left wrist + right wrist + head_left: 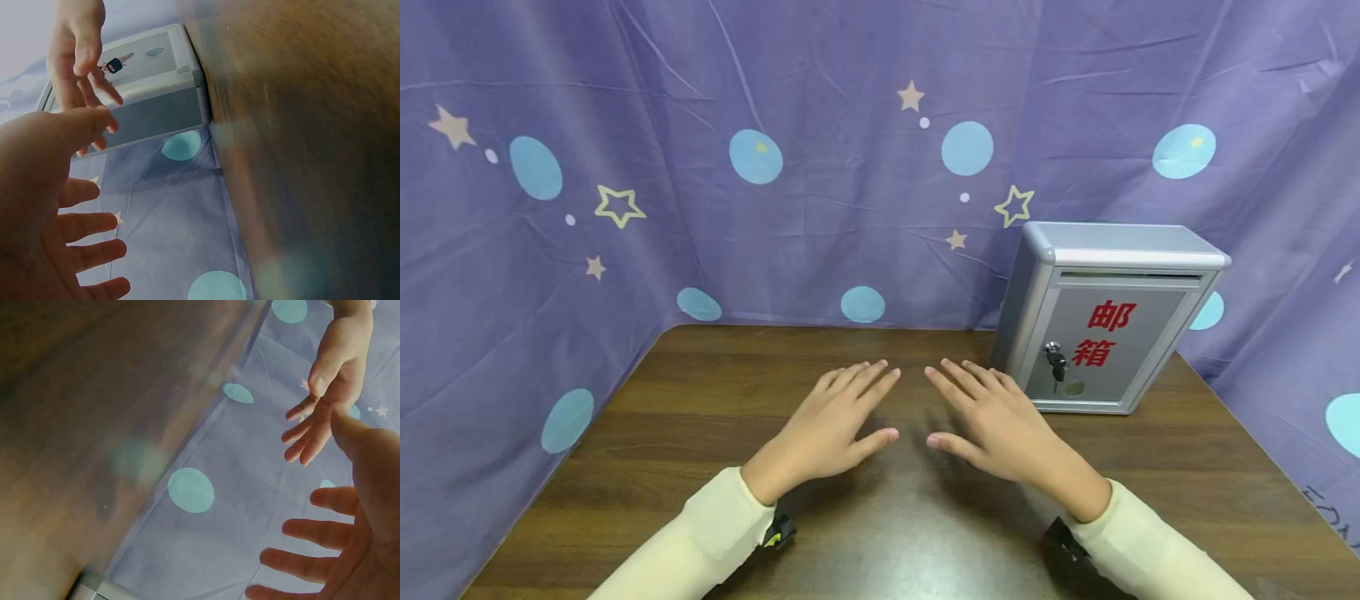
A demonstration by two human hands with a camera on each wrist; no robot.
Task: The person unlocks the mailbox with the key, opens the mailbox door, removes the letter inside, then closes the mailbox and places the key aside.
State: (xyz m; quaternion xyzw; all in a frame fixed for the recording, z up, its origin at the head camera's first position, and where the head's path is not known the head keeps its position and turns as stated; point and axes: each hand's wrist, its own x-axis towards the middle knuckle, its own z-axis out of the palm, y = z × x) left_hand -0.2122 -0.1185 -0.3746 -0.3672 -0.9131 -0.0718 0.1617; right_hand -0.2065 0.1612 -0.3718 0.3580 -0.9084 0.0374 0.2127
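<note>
While both hands hover palm-down over the counter:
Left hand: grip spread, fingers straight, holding nothing.
Right hand: grip spread, empty, fingertips just beside the mailbox.
Mailbox: upright, counter's far right; key in door lock.
Backdrop: purple cloth.

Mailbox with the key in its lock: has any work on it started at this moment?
Nothing looks done: the mailbox door is closed, the key in its lock. Nothing is in hand; the left hand and right hand hover open above the table. Everything remains.
</note>
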